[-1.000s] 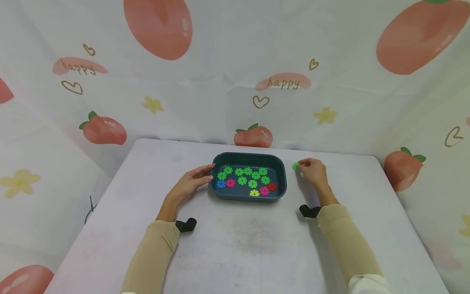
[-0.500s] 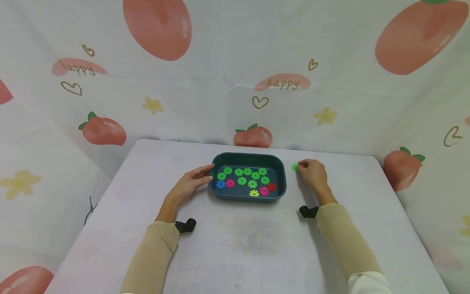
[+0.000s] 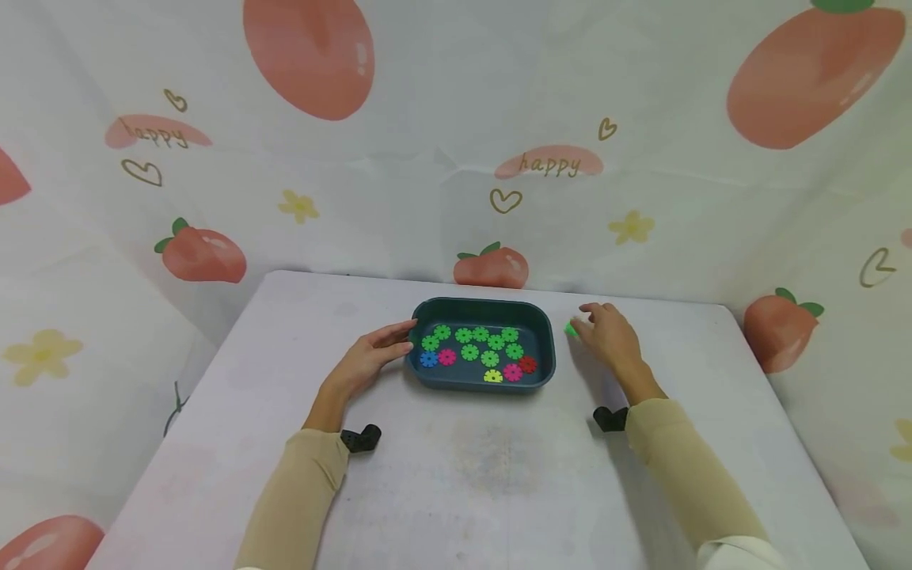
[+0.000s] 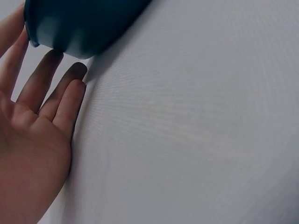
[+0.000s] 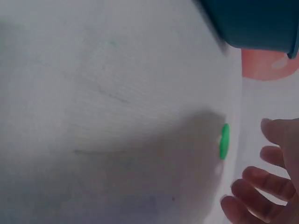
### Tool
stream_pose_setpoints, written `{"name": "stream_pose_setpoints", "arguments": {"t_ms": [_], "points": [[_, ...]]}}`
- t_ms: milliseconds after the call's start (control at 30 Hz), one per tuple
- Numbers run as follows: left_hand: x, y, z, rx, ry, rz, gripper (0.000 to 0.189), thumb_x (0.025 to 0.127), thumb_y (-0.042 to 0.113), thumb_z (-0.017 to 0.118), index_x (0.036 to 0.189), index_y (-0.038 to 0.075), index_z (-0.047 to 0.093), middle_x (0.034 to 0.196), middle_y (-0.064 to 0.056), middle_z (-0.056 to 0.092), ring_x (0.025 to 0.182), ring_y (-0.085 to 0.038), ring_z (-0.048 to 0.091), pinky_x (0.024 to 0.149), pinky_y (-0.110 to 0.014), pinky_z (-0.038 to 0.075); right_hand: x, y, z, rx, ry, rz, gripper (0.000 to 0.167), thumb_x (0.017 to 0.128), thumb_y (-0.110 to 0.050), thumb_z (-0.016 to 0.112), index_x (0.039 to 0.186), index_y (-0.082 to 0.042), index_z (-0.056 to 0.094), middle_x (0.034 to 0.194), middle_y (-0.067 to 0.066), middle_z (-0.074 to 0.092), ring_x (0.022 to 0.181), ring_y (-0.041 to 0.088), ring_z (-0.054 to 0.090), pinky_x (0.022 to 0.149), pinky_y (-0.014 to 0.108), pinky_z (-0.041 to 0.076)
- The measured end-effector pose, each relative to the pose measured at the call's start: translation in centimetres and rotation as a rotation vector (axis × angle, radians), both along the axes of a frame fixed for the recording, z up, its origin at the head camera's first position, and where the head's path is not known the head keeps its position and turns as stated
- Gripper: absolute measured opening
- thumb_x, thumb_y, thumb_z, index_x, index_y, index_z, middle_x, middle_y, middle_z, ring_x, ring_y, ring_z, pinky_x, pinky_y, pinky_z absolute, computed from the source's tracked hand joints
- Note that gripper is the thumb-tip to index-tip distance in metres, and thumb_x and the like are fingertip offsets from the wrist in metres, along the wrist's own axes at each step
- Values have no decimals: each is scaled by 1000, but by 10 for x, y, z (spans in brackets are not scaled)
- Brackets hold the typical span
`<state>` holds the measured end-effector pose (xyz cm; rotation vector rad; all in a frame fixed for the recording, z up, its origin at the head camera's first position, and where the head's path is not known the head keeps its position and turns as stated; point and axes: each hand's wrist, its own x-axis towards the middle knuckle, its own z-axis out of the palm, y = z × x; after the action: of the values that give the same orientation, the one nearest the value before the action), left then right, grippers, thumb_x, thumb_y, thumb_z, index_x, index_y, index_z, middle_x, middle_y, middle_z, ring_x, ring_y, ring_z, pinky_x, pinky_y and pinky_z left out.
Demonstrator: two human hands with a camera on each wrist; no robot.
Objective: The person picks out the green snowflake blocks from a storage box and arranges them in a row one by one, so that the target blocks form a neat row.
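A dark teal tray [image 3: 456, 386] sits on the white table, with flower-shaped plastic discs lying flat inside. Most discs are green, like the green disc [image 3: 469, 352] near the middle; a blue disc [image 3: 428, 359], a yellow disc [image 3: 492, 376], a red disc [image 3: 527, 364] and two pink ones are among them. My left hand [image 3: 362, 362] rests its extended fingers against the tray's left side. Right of the tray, one green disc [image 5: 224, 141] lies on the table. My right hand [image 3: 613, 340] is just above it, fingers apart and holding nothing, partly hiding it in the head view.
The white table [image 3: 499, 491] meets a hanging cloth [image 3: 399, 214] printed with peaches along its back edge. A thin dark cord [image 3: 175, 408] shows at the table's left edge. Black wrist cameras stick out inward from both sleeves.
My right hand has let go of the green disc, its fingers spreading and lifting slightly off it. The disc has come down onto the table. My left hand and the tray stay put.
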<state>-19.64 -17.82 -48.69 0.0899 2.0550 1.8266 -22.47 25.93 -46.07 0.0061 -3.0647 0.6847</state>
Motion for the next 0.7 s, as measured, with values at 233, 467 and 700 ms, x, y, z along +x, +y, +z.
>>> {"name": "stream_pose_setpoints", "arguments": {"t_ms": [233,467,700], "points": [[0,1,1,4,3,-9,58,97,31,71,151,23,52,161,-4,44,153,-25,36,129,-50,25,4,-7,14,79,44,36,69,105,-45,52,154,0,36,144,33,45,128,54,45,110,64,43],[-1,1,-1,5,3,-26,58,97,32,71,151,24,51,162,-4,43,154,-25,35,129,-51,24,13,-21,32,162,59,27,78,104,-60,39,159,-5,27,152,31,39,134,55,40,108,70,41],[0,-2,-1,-9,4,-14,57,97,32,70,151,25,52,162,-5,44,153,-25,35,129,-51,24,16,-35,40,198,110,98,84,101,-60,47,161,-7,21,162,28,24,148,53,26,121,71,23]]}}
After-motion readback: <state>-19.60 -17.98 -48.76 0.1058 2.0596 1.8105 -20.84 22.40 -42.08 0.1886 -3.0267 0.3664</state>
